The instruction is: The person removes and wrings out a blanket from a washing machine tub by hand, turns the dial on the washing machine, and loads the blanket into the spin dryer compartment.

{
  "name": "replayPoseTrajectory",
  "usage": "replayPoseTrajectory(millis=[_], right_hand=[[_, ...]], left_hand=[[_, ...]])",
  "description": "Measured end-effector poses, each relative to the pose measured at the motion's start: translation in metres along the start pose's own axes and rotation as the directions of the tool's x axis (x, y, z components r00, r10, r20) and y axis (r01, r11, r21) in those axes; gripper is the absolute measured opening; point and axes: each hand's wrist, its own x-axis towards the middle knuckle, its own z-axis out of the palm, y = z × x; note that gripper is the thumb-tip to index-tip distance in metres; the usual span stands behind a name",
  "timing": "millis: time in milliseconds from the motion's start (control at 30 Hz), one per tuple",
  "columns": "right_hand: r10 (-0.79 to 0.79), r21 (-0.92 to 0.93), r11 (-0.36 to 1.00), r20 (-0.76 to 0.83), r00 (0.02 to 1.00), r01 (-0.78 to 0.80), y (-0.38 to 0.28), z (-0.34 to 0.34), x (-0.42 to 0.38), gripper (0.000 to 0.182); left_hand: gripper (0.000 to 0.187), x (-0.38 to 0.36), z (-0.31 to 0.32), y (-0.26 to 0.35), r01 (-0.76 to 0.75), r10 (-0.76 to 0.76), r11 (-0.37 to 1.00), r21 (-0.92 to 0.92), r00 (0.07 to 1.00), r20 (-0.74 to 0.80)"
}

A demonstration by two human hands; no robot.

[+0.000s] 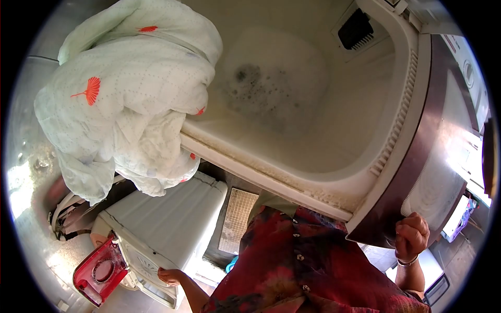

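My left hand is at the lower left, its fingers drawn together against the edge of a white plastic panel. What it pinches, if anything, is too small to tell. At the lower right, my right hand, with a bracelet at the wrist, is closed like a fist beside the dark red edge of the washing machine. Its grip is hidden. Foamy grey water lies in the white tub. A bunched white cloth with red fan prints hangs over the tub's left rim.
Below the cloth stands a white box-like unit, with a red plastic piece at its lower end. A beige grid mat lies on the floor. Inside the tub is a black filter. Shiny metal lines the left side.
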Motion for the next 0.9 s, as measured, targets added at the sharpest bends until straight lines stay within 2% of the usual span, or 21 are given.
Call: replayPoseTrajectory(millis=[300,367,400,433,467,500,533,567,600,633,667,700,733,767,800,833,900], right_hand=[[0.000,0.001,1.000,0.004,1.000,0.000,0.001,-0.001,0.001,0.011],[-0.010,0.004,1.000,0.015,1.000,0.009,0.000,-0.001,-0.001,0.011],[0.018,-0.033,0.999,0.000,1.000,-0.018,-0.001,-0.001,-0.004,0.010],[0.024,-0.052,0.998,-0.009,1.000,-0.024,0.001,0.000,-0.005,0.010],[0.050,-0.070,0.996,-0.020,0.999,-0.051,0.001,0.000,-0.010,0.011],[0.033,-0.050,0.998,-0.037,0.999,-0.034,0.001,0.002,-0.010,0.012],[0.074,-0.023,0.997,-0.034,0.997,-0.075,0.002,0.001,-0.012,0.011],[0.040,-0.018,0.999,-0.029,0.999,-0.041,0.013,-0.001,-0.017,0.011],[0.042,-0.026,0.999,0.009,0.999,-0.042,0.011,-0.001,-0.017,0.013],[0.084,-0.020,0.996,0.098,0.992,-0.083,0.011,-0.007,-0.016,0.014],[0.007,-0.069,0.998,0.045,0.999,-0.004,-0.003,-0.001,-0.004,0.015],[-0.065,-0.132,0.989,-0.014,0.998,0.063,-0.017,0.005,0.005,0.021],[-0.103,-0.109,0.989,-0.004,0.995,0.102,-0.020,0.011,0.009,0.021],[-0.075,-0.116,0.991,-0.037,0.997,0.070,-0.023,0.012,0.007,0.022],[-0.044,-0.128,0.991,-0.072,0.996,0.035,-0.025,0.012,0.005,0.023],[-0.071,-0.126,0.990,-0.067,0.995,0.063,-0.026,0.014,0.004,0.023],[0.031,-0.117,0.992,-0.118,0.993,-0.045,-0.021,0.016,-0.002,0.016]], left_hand=[[0.039,-0.003,-0.005,0.009,-0.008,0.008,1.000,0.017,1.000,-0.014],[0.035,0.001,0.001,0.001,-0.009,0.008,0.998,0.061,1.000,0.012],[0.031,0.008,0.012,-0.005,-0.083,0.059,0.966,0.246,0.993,0.103],[0.027,0.009,0.018,-0.016,0.131,-0.165,0.979,0.159,0.960,0.225],[0.028,0.000,0.021,-0.021,-0.042,0.041,0.996,0.077,0.999,0.020],[0.026,-0.001,0.024,-0.028,-0.030,0.032,0.998,-0.061,0.999,0.033],[0.026,-0.006,0.018,-0.017,-0.014,0.015,0.996,-0.086,1.000,0.008],[0.026,-0.008,0.021,-0.015,-0.019,0.017,0.990,-0.141,1.000,-0.015],[0.024,-0.010,0.021,-0.010,0.010,-0.026,0.985,-0.171,0.995,-0.093],[0.021,-0.013,0.013,0.001,-0.056,0.024,0.976,-0.210,0.988,-0.150],[0.020,-0.009,0.004,0.008,-0.113,0.102,0.989,-0.094,0.988,-0.114],[0.019,-0.008,-0.001,0.011,-0.186,0.167,0.972,-0.141,0.977,-0.135],[0.017,-0.008,-0.008,0.018,-0.066,0.058,0.991,-0.119,0.996,-0.070],[0.015,-0.007,-0.014,0.021,-0.060,0.057,0.987,-0.147,0.998,-0.019],[0.015,-0.007,-0.011,0.017,-0.077,0.073,0.985,-0.154,0.997,-0.030],[0.014,-0.007,-0.007,0.013,-0.094,0.089,0.982,-0.162,0.995,-0.039],[0.013,-0.006,-0.019,0.022,-0.002,0.014,0.980,-0.201,0.998,0.058]])
